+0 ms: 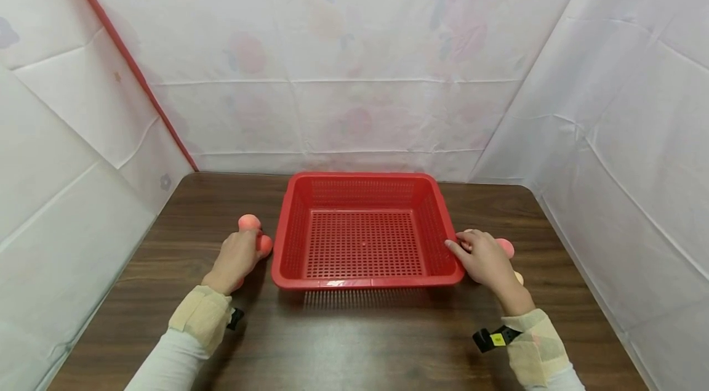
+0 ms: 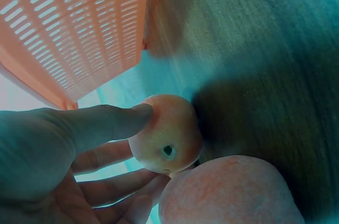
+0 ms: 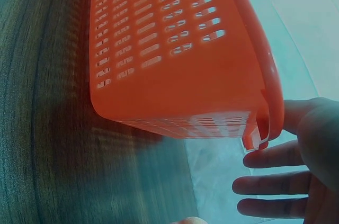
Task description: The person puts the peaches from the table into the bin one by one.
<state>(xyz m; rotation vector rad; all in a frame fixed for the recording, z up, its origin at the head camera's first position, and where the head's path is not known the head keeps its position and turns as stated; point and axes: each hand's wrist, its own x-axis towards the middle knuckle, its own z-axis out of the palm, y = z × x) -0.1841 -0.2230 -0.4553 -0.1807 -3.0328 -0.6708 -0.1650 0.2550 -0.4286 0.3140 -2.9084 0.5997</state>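
My left hand (image 1: 235, 258) is left of a red plastic basket (image 1: 368, 283). In the left wrist view, its thumb and fingers hold a small round pinkish-orange fruit (image 2: 167, 134) with a dark pit at one end. A larger-looking round fruit (image 2: 230, 195) sits beside it, close to the camera. The head view shows a pink round fruit (image 1: 249, 223) just beyond the left fingers. At the basket's right rim, my right hand (image 1: 487, 258) grips the edge, thumb over the rim. Its other fingers extend outside, below the rim, in the right wrist view.
A pink round fruit (image 1: 505, 247) and a pale yellow one (image 1: 519, 278) lie by the right hand, partly hidden by it. The basket stands on a dark wooden table (image 1: 338, 342). White patterned sheets (image 1: 354, 58) enclose the table at the back and sides.
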